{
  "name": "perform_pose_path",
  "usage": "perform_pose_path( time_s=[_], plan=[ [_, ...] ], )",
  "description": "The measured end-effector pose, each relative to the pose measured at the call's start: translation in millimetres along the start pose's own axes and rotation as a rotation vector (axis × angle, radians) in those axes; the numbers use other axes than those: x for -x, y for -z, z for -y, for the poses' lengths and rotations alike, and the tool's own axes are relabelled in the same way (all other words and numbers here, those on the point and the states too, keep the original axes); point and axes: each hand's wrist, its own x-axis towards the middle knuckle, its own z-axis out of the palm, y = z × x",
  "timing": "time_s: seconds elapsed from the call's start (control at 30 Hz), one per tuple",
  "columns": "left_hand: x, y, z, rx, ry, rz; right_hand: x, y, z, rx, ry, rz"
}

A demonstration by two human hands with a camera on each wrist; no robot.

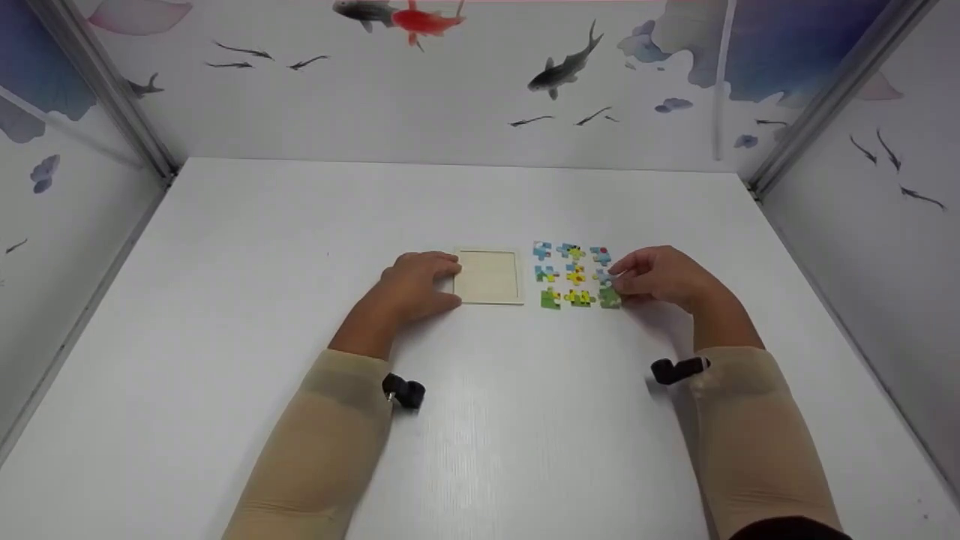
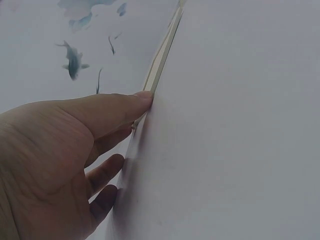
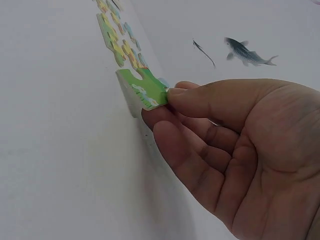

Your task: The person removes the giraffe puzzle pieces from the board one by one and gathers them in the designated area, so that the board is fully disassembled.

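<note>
My left hand grips the left side of a square, pale wooden puzzle tray, thumb near its front corner and index finger farther back. In the left wrist view the thumb lies against the tray's thin edge. Between the thumb and fingers of my right hand is a green jigsaw piece, tilted up at one side in the right wrist view. It belongs to the front right corner of several loose jigsaw pieces, laid in rows to the right of the tray.
A white table stretches around both hands. White panels with painted fish stand along its back and sides. Small black cameras are strapped at both wrists, over beige sleeves.
</note>
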Motion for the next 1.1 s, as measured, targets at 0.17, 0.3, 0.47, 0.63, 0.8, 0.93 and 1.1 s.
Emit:
perform_pose_path(
  time_s=[0.17, 0.3, 0.47, 0.63, 0.8, 0.93, 1.1],
  plan=[
    [-1.1, -1.0, 0.2, 0.007, 0.012, 0.0, -1.4, -0.7, -0.3, 0.041, -0.039, -0.026],
    [-2.6, -2.4, 0.1, 0.013, 0.011, -0.004, -1.2, 0.0, -1.3, 0.065, -0.059, -0.03],
    [-2.7, -2.1, -0.8, 0.006, 0.005, -0.006, -1.0, 2.0, -3.1, 0.088, -0.056, -0.02],
    [-1.9, -1.6, -2.4, 0.006, 0.009, -0.002, 0.2, 3.9, -5.5, 0.077, -0.052, -0.007],
    [-1.3, -1.0, -2.5, 0.007, 0.005, 0.003, 2.0, 3.4, -5.0, 0.082, -0.054, -0.024],
    [-1.8, -0.6, -2.9, 0.008, 0.0, 0.007, 2.2, 3.7, -4.2, 0.073, -0.041, -0.041],
    [-2.5, 0.1, -2.7, 0.005, 0.003, 0.017, 2.8, 3.6, -0.9, 0.062, -0.04, -0.06]
  ],
)
